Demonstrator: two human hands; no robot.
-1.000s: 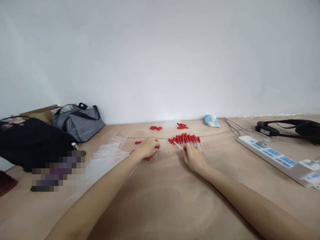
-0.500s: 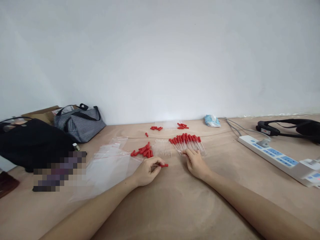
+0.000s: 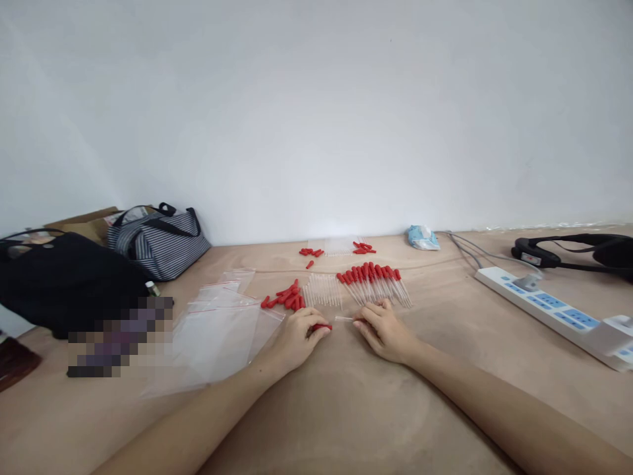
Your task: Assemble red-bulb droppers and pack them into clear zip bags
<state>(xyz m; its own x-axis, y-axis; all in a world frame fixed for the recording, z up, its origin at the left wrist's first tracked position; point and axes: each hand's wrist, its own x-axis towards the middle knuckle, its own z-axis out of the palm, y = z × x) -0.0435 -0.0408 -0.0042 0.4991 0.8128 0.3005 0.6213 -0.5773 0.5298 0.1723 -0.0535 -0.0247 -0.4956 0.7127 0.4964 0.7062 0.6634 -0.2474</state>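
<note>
The left hand (image 3: 299, 335) is near the middle of the table (image 3: 336, 409), its fingers curled and closed in a pinch on a red bulb (image 3: 323, 327), whose end shows at the fingertips and points right; the right hand (image 3: 384, 331) lies just across from it, fingers bent and drawn together on a clear tube (image 3: 343, 319), which sticks out leftward toward the bulb; tube and bulb are near each other but apart, with bare tabletop between them; just beyond the hands, a row of clear tubes (image 3: 322, 292) lies side by side; to its right is a fanned row of red-topped droppers (image 3: 366, 272), red ends far and clear stems near; to its left, beyond the left hand, is a heap of red bulbs (image 3: 288, 298), and a single red bulb (image 3: 310, 264) lies farther off; near the wall (image 3: 316, 119) are two small red clusters, a left cluster (image 3: 311, 252) and a right cluster (image 3: 364, 248), with clear plastic between them; flat transparent bags (image 3: 217, 336) spread left of the left forearm; on the far left are a striped bag (image 3: 171, 245) and a black bag (image 3: 74, 284); on the right are a blue-and-white packet (image 3: 423, 237), a white power strip (image 3: 544, 310) and a black headset (image 3: 578, 251)
</note>
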